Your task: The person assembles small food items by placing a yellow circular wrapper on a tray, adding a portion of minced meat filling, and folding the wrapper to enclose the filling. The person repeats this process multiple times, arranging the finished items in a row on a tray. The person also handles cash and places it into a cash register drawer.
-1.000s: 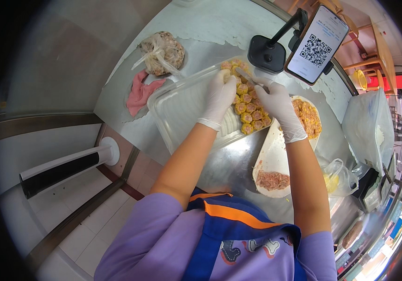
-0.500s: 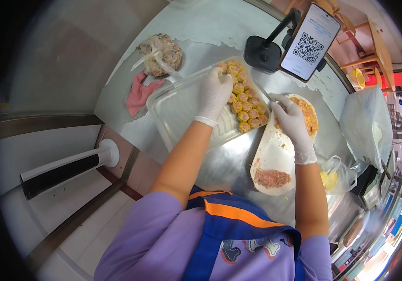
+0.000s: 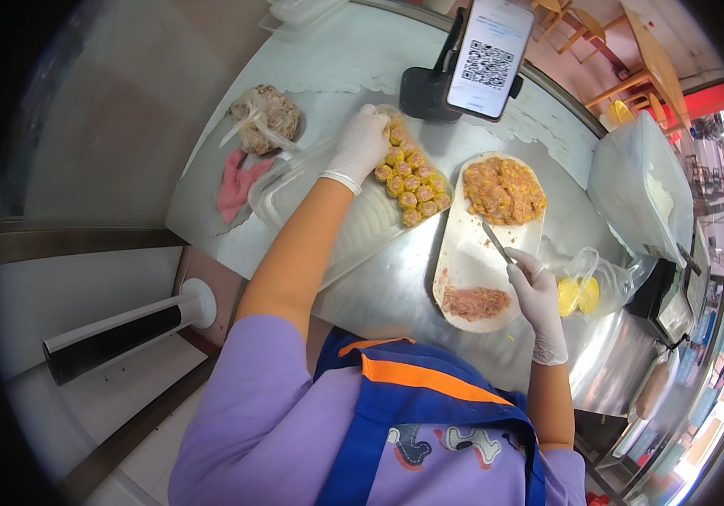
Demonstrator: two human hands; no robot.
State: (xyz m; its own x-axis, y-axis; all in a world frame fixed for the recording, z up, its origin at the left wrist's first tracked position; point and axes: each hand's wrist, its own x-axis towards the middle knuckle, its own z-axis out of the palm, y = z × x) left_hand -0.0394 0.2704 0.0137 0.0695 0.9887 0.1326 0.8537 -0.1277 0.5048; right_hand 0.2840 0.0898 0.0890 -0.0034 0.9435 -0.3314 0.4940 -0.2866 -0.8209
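Presently, the left hand (image 3: 364, 142), gloved in white, rests on the far end of the rows of yellow dumplings (image 3: 411, 181) set in a clear plastic tray (image 3: 353, 223) on the steel counter (image 3: 396, 291); its fingers curl down over the topmost pieces, and whether the grip is clamped on one dumpling cannot be told, since the glove hides the contact. The right hand (image 3: 541, 297), also gloved, is closed around the handle end of a thin metal spatula (image 3: 497, 243), whose blade reaches away from the grip across an oval white board (image 3: 463, 261). Beyond the blade tip lies a mound of orange-flecked filling (image 3: 504, 191); just left of the grip sits a smaller pink mince patch (image 3: 475, 302). Right of that grip, a crumpled clear bag (image 3: 598, 278) holds yellow wrappers (image 3: 577, 295), partly obscured by folds. Past the left hand stands a phone on a black stand (image 3: 484, 55). Left of it, a tied bag of brownish matter (image 3: 262, 118) and a pink cloth (image 3: 235, 181); contents of the bag are indistinct. The far right edge is warped and unreadable.
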